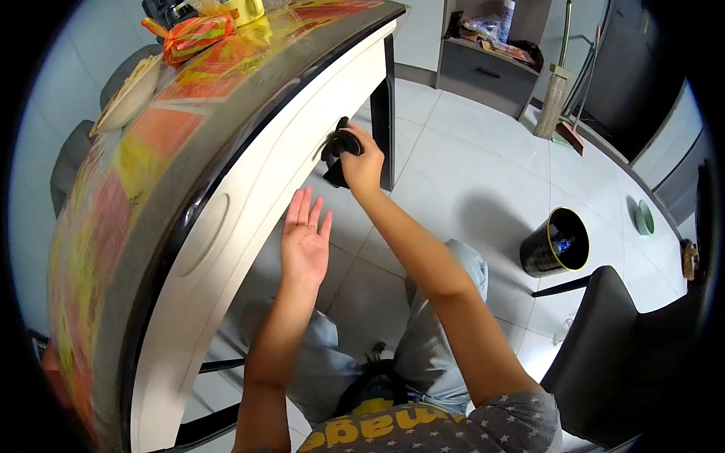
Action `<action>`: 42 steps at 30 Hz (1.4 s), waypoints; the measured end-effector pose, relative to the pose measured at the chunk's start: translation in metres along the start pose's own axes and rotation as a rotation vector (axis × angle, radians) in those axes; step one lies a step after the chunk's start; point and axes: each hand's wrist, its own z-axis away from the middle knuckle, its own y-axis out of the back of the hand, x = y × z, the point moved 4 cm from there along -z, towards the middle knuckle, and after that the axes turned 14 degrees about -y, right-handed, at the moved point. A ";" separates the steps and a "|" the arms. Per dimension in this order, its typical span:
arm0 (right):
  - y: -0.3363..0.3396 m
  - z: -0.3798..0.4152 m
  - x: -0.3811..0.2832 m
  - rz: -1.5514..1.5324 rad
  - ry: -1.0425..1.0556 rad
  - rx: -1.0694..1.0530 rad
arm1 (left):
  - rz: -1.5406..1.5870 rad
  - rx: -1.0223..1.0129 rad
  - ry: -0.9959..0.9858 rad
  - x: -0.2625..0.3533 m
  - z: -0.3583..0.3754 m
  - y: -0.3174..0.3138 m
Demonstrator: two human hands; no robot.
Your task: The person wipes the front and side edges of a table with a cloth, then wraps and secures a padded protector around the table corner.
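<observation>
My right hand (364, 162) is closed around a black object (343, 147) beside the white side panel (302, 128) of the table. What the black object is cannot be made out. My left hand (306, 240) is lower and to the left, palm up with its fingers stretched out, and holds nothing. It is close to the panel's lower edge, apart from my right hand.
The table's patterned cover (143, 162) bears a plate of food (130, 94) and an orange-red bag (192, 38). A black bin (535, 253) stands on the tiled floor, with a dark chair (596, 355) at the right and a grey cabinet (483, 75) behind.
</observation>
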 end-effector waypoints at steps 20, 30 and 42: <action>0.002 0.043 -0.016 0.131 0.166 -0.149 | 0.021 0.150 -0.026 0.010 -0.001 0.009; 0.006 -0.003 0.007 0.011 0.034 -0.091 | -0.046 0.168 -0.042 0.009 -0.003 0.014; 0.014 -0.018 0.006 -0.020 -0.098 -0.147 | 0.030 0.190 -0.033 0.003 -0.004 0.016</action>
